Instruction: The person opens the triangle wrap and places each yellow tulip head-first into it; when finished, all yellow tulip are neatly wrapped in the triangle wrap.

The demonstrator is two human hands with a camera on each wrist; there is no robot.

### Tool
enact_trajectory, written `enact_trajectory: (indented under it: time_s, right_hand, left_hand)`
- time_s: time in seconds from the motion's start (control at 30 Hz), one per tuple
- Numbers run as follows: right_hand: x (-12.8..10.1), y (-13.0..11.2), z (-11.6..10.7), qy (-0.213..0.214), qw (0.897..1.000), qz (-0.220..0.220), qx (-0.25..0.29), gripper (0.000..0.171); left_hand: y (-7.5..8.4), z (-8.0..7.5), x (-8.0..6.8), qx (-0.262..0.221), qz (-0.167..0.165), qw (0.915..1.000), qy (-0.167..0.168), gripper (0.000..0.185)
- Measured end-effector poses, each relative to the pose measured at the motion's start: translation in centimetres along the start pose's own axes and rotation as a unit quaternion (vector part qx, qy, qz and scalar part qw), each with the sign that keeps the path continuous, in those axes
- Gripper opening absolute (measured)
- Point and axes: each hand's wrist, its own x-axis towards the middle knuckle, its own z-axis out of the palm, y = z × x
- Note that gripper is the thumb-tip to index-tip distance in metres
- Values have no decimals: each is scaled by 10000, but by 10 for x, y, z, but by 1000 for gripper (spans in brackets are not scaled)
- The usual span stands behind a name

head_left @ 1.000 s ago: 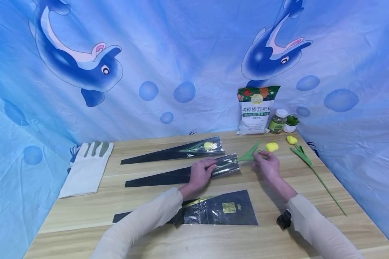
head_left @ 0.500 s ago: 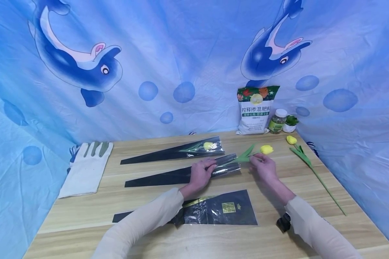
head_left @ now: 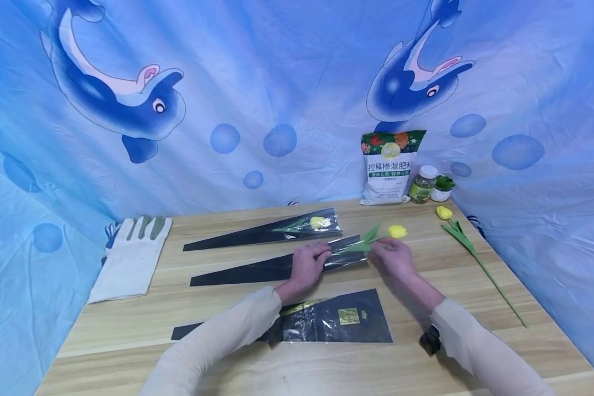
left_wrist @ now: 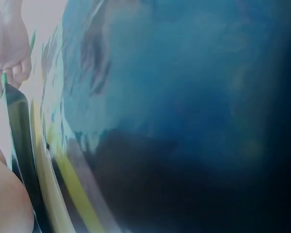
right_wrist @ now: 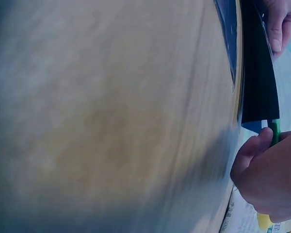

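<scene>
A yellow tulip [head_left: 396,231] with a green stem and leaf is partly inside a long black flower sleeve [head_left: 272,267] lying on the wooden table [head_left: 237,357]. My right hand [head_left: 392,256] pinches the stem just behind the bloom, at the sleeve's wide mouth. My left hand [head_left: 307,264] holds the sleeve near its open end, fingers curled over the film. In the right wrist view my right hand [right_wrist: 274,177] grips the green stem [right_wrist: 275,130] beside the black sleeve [right_wrist: 258,77]. The left wrist view is blurred.
Behind lies a second sleeve [head_left: 267,234] with a tulip in it. An empty sleeve [head_left: 326,324] lies at the front. A loose tulip [head_left: 467,247] is at the right, a glove [head_left: 133,256] at the left. A fertiliser bag [head_left: 388,168], jar [head_left: 424,184] and small pot [head_left: 443,190] stand at the back.
My right hand has slid the tulip leftward, so more of its stem and leaf is inside the sleeve. My left hand has stayed on the sleeve.
</scene>
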Motion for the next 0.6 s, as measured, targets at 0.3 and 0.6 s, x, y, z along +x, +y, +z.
enact_trajectory:
  time_s: [0.3,0.6]
  right_hand:
    - [3,-1,1,-273,9946,5,-998,44]
    - [6,-4,-6,-937,9681,-216,-2314,38]
  left_hand:
    - [2,0,0,67,-80,9999,7,9]
    - [5,0,0,64,-229,9997,54,9]
